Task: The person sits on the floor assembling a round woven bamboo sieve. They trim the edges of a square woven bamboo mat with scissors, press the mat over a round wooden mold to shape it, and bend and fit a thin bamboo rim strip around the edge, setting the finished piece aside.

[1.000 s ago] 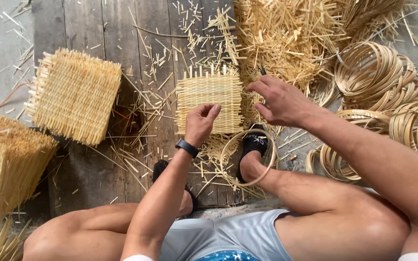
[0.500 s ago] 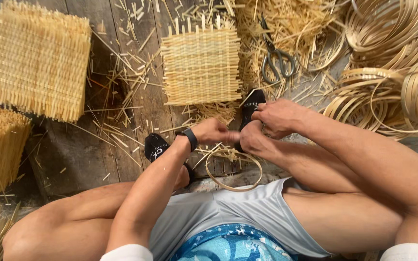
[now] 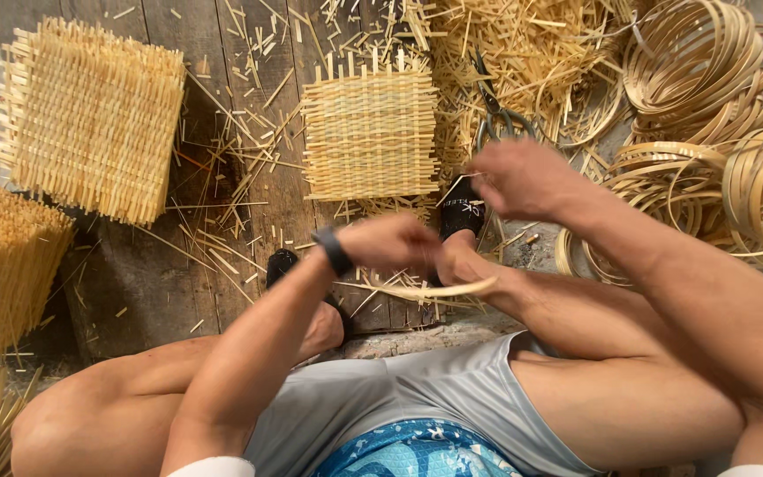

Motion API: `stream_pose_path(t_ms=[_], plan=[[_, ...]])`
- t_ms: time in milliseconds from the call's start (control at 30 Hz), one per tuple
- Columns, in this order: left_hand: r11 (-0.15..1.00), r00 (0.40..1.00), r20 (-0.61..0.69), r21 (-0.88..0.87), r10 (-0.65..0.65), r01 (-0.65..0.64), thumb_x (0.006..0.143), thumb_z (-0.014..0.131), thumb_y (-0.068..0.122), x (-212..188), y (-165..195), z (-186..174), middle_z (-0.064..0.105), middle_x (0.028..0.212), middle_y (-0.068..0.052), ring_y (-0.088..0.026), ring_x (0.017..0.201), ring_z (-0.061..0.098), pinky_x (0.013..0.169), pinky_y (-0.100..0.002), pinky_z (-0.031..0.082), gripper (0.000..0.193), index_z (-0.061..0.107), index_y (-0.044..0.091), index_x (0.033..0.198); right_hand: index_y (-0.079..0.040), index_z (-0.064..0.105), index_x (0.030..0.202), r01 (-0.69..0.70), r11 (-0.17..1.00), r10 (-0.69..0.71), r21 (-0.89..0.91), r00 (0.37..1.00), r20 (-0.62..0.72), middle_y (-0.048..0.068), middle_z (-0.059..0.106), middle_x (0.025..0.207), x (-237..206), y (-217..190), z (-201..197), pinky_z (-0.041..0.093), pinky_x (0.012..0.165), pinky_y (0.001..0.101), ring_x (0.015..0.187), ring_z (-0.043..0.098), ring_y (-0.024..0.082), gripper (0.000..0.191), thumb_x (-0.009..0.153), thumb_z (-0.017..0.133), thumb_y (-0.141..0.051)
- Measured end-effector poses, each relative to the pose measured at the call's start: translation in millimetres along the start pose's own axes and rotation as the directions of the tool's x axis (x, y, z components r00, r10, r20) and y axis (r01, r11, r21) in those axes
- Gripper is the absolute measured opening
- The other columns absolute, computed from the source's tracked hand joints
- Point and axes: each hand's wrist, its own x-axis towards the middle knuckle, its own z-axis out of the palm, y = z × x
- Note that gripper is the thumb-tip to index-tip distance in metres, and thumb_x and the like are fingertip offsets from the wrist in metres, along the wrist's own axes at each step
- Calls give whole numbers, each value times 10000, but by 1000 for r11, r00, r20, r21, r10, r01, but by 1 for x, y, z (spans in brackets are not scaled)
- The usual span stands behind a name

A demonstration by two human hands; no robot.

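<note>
Hands now off the mat, working a bamboo strip.

Since a second ago both hands have left the woven mat (image 3: 370,132). Below it, the left hand (image 3: 390,247) is closed on the strip (image 3: 426,289); the right hand (image 3: 523,177), blurred, seems to pinch a thin end.

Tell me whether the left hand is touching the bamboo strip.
Touching. The head view shows the left hand closed over one end of the curved bamboo strip.

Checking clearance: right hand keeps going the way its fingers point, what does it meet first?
Probably the black sandal just beyond the right hand's fingertips, which point left and slightly down. Motion blur and unclear depth make it uncertain.
</note>
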Motion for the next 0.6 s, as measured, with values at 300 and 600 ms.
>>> stream_pose_path(t_ms=[300, 600], plan=[[626, 742, -667, -609, -70, -488, 1008, 628, 182, -40, 82, -63, 457, 616, 64, -40, 493, 351, 442, -206, 281, 343, 682, -50, 1254, -50, 682, 1133, 148, 974, -224, -169, 631, -742, 131, 687, 1056, 19, -11, -72, 531, 979, 405, 1036, 629, 236, 168, 1061, 727, -194], [550, 731, -680, -592, 50, -589, 1007, 625, 194, -48, 77, -58, 574, 672, 17, -53, 507, 441, 442, -212, 363, 321, 697, -67, 1178, -103, 749, 1102, -36, 980, 153, 197, 767, -624, 78, 706, 954, 28, -53, -90, 552, 641, 345, 783, 642, 165, 196, 994, 742, -266]])
